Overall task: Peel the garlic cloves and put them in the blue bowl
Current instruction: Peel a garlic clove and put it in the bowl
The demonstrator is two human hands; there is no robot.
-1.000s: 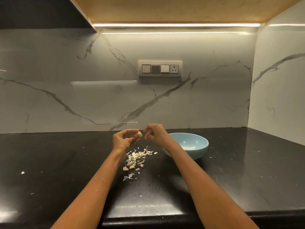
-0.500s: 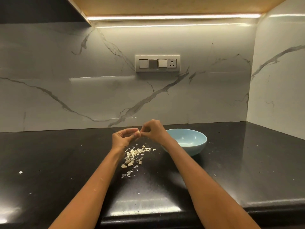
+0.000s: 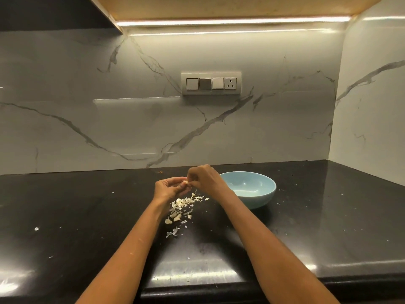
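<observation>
Pale garlic clove (image 3: 185,183), small, firm and likely slippery once bared, is pinched in the left hand (image 3: 168,189); right hand (image 3: 205,178), at its 3 o'clock, nips the papery skin at the tip, the sensible purchase. Loose cloves and skins (image 3: 182,207) lie at 6 o'clock on the black counter (image 3: 87,216). Blue bowl (image 3: 263,194) stands at 3 o'clock; contents not discernible.

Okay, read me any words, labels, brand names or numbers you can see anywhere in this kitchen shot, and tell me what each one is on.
No readable text in this view.
White wall switch plate: three blank rocker switches and a round-pin socket, no markings legible.
Light blue ceramic bowl: plain, no label or brand showing.
Black stone countertop and white veined marble backsplash: only speckles, glare and veins, no writing.
Pale garlic clove between the hands: no marking.
</observation>
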